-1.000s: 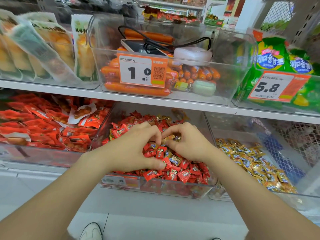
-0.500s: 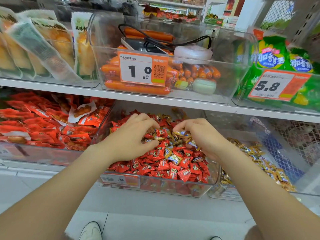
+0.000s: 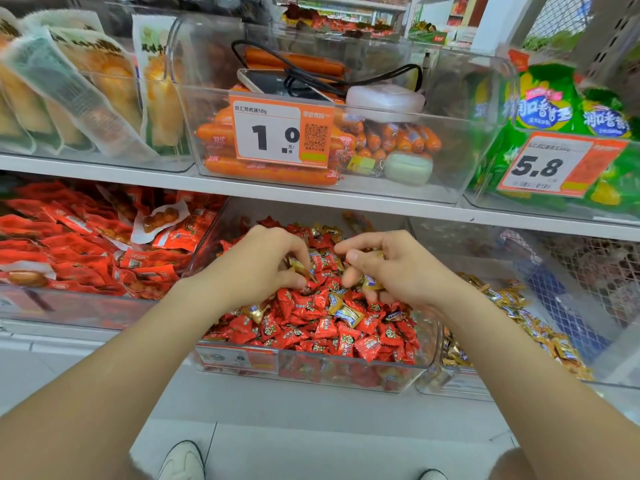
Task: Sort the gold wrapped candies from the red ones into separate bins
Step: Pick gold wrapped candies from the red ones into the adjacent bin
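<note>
Gold candies (image 3: 371,283) are bunched in my right hand (image 3: 398,271), with the fingers curled round them. My left hand (image 3: 258,268) pinches one gold piece (image 3: 298,266) between thumb and fingertips. Both hands rest on the red candies (image 3: 311,327) heaped in the centre bin (image 3: 311,374), where a few gold wrappers lie mixed in. The right bin (image 3: 453,386), just beside it, holds a gold pile (image 3: 519,306). Sausages (image 3: 270,171) sit on the shelf above.

An orange-and-white price tag (image 3: 281,131) on the clear bin (image 3: 398,188) just above the left hand (image 3: 258,268) reads "双汇鸡肉肠58g" and "1.0", beside a QR code. Up and right of the right hand (image 3: 398,268), a second tag (image 3: 554,166) reads "5.8".
</note>
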A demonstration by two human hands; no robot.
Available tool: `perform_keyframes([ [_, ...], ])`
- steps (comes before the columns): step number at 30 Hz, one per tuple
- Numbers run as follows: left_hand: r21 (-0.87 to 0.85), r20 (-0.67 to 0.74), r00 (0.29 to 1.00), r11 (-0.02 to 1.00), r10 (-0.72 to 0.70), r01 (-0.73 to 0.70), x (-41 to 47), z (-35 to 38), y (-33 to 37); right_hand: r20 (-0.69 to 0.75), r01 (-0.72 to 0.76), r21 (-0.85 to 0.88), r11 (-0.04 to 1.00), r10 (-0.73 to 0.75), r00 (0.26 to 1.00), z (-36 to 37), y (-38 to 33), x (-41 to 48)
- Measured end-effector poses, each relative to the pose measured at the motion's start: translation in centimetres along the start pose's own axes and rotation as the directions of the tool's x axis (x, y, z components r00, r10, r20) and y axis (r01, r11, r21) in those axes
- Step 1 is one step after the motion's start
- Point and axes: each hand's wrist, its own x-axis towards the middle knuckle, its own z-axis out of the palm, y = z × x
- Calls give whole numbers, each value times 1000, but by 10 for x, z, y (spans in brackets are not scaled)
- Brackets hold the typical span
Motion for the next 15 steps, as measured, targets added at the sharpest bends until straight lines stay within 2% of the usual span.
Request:
perform_keyframes([
  [2,-61,-40,998,997,-39,37,-4,-6,-1,49,78,-104,992,-73,996,-4,4,-1],
  [5,-188,-112,991,981,-78,56,-9,-8,-1,94,174,-408,896,-148,984,-4,3,-4],
  [8,-177,-191,975,981,-112,78,-9,-9,-3,139,158,-579,800,-94,986,0,3,-5],
  [11,-140,-120,980,980,-159,142,-8,-9,-7,207,196,-725,660,-63,976,10,10,1],
  [15,-43,10,984,983,-178,178,-10,-11,-7,220,202,-720,664,-59,974,9,14,12],
])
